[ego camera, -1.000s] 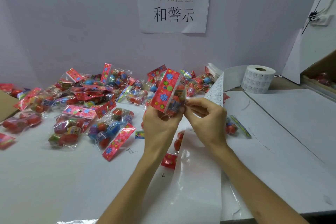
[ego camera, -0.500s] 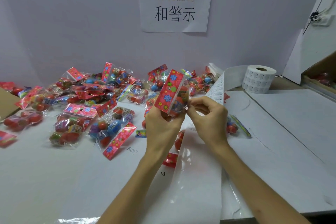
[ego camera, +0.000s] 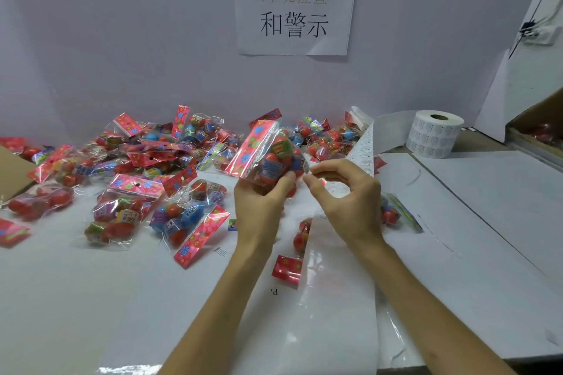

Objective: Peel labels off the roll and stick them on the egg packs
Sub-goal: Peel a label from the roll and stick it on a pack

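Head view shows both hands raised over the worktop (ego camera: 61,298), working against each other. My left hand (ego camera: 259,207) grips one egg pack (ego camera: 268,155) from below, fingers and thumb curled round the bag of eggs, with the red flowered header card tilted up and away to the left. Held this way, the clear bag face is turned toward the right hand and is backed by the palm, so it should not give under pressure.

My right hand (ego camera: 350,195) pinches a small white label (ego camera: 306,165) between thumb and forefinger, right at the pack's right edge. The label is small and partly covered; I cannot tell whether it already touches the film. I judge this to be the placing step, with pressing down yet to come.

Just behind the right hand, the printed label strip (ego camera: 364,149) rises on edge and runs back to the label roll (ego camera: 435,134), which stands on end at the right rear. That keeps the next label within short reach. The glossy spent liner (ego camera: 335,329) trails toward me under the right forearm.

Loose egg packs (ego camera: 146,167) lie heaped across the left and rear of the worktop, well apart from the roll. From here I cannot tell which of them are labelled. A creased label is the main risk on soft film.
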Available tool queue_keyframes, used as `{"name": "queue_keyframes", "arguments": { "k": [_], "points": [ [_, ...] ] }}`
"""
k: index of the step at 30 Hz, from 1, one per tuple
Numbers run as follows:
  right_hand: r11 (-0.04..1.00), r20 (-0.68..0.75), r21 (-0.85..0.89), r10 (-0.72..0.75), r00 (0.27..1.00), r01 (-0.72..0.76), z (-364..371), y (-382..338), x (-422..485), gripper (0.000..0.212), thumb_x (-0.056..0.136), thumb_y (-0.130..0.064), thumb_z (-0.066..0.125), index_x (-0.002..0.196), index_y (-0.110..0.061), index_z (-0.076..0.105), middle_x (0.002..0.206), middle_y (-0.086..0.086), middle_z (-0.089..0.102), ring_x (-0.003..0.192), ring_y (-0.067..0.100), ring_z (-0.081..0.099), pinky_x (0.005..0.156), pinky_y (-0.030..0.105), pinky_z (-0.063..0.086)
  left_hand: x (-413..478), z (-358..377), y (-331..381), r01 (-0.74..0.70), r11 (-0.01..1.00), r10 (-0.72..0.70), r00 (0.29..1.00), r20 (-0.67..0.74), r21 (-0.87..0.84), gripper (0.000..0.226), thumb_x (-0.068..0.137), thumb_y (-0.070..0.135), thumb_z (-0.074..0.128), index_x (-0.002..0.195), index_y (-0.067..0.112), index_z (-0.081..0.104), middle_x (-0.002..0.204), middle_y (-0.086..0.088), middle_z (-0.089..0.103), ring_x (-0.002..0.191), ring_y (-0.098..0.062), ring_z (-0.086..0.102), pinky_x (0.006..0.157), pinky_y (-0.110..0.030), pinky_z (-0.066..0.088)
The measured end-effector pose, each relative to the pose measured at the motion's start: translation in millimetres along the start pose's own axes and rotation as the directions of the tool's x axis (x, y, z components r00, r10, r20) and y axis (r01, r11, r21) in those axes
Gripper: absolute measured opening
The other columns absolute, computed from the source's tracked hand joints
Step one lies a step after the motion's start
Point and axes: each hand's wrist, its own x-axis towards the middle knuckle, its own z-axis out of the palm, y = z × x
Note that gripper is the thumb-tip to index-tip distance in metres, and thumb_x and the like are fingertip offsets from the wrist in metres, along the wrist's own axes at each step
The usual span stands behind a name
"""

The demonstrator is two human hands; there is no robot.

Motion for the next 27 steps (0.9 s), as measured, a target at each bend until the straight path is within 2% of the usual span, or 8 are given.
{"name": "queue_keyframes", "arguments": {
  "k": [4, 7, 12, 15, 18, 21, 23, 27],
  "points": [
    [0.999, -0.017, -0.043, 0.003, 1.0, -0.003, -0.3, -0.6, 0.5, 0.016, 0.085, -0.016, 0.082, 0.098, -0.01, 0.076, 0.092, -0.005, 0.073, 0.085, 0.005, 0.069, 0.079, 0.016, 0.057, -5.6, 3.4, -1.6, -0.059, 0.995, 0.055, 0.997, 0.048, 0.081, 0.013, 0.087, 0.009, 0.079, 0.097, 0.018, 0.076, 0.073, 0.009, 0.076, 0.065, -0.008, 0.072, 0.058, -0.021, 0.055],
    [0.998, -0.023, -0.055, 0.022, 0.999, -0.023, 0.2, -0.9, 0.8, 0.013, 0.087, -0.012, 0.08, 0.099, -0.009, 0.077, 0.092, -0.006, 0.072, 0.084, 0.005, 0.068, 0.079, 0.015, 0.056, -7.4, 4.1, -2.4, -0.106, 0.986, 0.101, 0.994, 0.045, 0.132, 0.018, 0.086, 0.013, 0.08, 0.098, 0.025, 0.075, 0.081, 0.011, 0.078, 0.077, -0.011, 0.075, 0.067, -0.022, 0.059],
    [0.997, -0.001, -0.068, 0.039, 0.999, -0.039, 1.0, -0.8, 1.5, 0.008, 0.088, -0.007, 0.078, 0.095, -0.006, 0.076, 0.09, -0.004, 0.07, 0.083, 0.0, 0.065, 0.076, 0.01, 0.052, -7.0, 3.8, -2.8, -0.163, 0.962, 0.158, 0.987, 0.039, 0.218, 0.037, 0.085, 0.016, 0.082, 0.119, 0.005, 0.072, 0.099, -0.004, 0.078, 0.088, -0.015, 0.076, 0.075, -0.026, 0.061],
    [0.995, 0.059, -0.033, 0.099, 0.993, -0.097, 1.6, 0.8, 2.8, 0.005, 0.091, -0.009, 0.075, 0.095, -0.007, 0.073, 0.09, -0.002, 0.07, 0.084, 0.004, 0.066, 0.077, 0.011, 0.053, -4.7, 3.2, -1.6, -0.128, 0.973, 0.124, 0.992, 0.032, 0.19, 0.037, 0.085, 0.013, 0.081, 0.118, 0.003, 0.071, 0.096, -0.01, 0.077, 0.074, -0.015, 0.072, 0.067, -0.026, 0.061],
    [0.989, 0.121, 0.003, 0.145, 0.982, -0.147, 1.7, 3.1, 5.0, 0.004, 0.093, -0.012, 0.073, 0.095, -0.008, 0.071, 0.089, 0.0, 0.072, 0.085, 0.011, 0.069, 0.08, 0.02, 0.057, -2.1, 1.6, 0.6, -0.071, 0.988, 0.067, 0.997, 0.031, 0.136, 0.036, 0.084, 0.01, 0.082, 0.117, 0.004, 0.07, 0.09, -0.008, 0.075, 0.066, -0.009, 0.068, 0.063, -0.022, 0.058],
    [0.981, 0.149, 0.043, 0.182, 0.972, -0.19, 0.2, 4.1, 6.9, 0.003, 0.094, -0.012, 0.071, 0.093, -0.009, 0.069, 0.086, -0.003, 0.072, 0.081, 0.014, 0.071, 0.08, 0.026, 0.059, -1.5, 2.0, 2.6, -0.037, 0.997, 0.035, 0.999, 0.026, 0.067, 0.037, 0.086, 0.005, 0.078, 0.121, 0.011, 0.068, 0.1, -0.002, 0.076, 0.086, -0.009, 0.074, 0.072, -0.018, 0.058],
    [0.979, 0.154, 0.061, 0.183, 0.971, -0.195, 0.0, 3.8, 7.2, 0.005, 0.095, -0.009, 0.069, 0.091, -0.01, 0.068, 0.084, -0.004, 0.07, 0.077, 0.014, 0.071, 0.078, 0.028, 0.059, -0.4, 2.4, 1.8, -0.024, 0.999, 0.024, 1.0, 0.019, 0.045, 0.04, 0.088, 0.002, 0.075, 0.126, 0.008, 0.066, 0.109, -0.008, 0.075, 0.097, -0.018, 0.073, 0.078, -0.018, 0.058],
    [0.972, 0.179, 0.084, 0.2, 0.963, -0.218, 0.1, 2.9, 7.3, 0.005, 0.096, -0.009, 0.067, 0.091, -0.009, 0.067, 0.082, -0.004, 0.069, 0.073, 0.012, 0.07, 0.076, 0.027, 0.059, 1.5, 3.5, 0.7, -0.008, 0.999, 0.008, 1.0, -0.005, 0.043, 0.044, 0.092, 0.009, 0.072, 0.134, 0.008, 0.061, 0.116, -0.007, 0.072, 0.103, -0.017, 0.071, 0.081, -0.016, 0.058]
  ]
}}
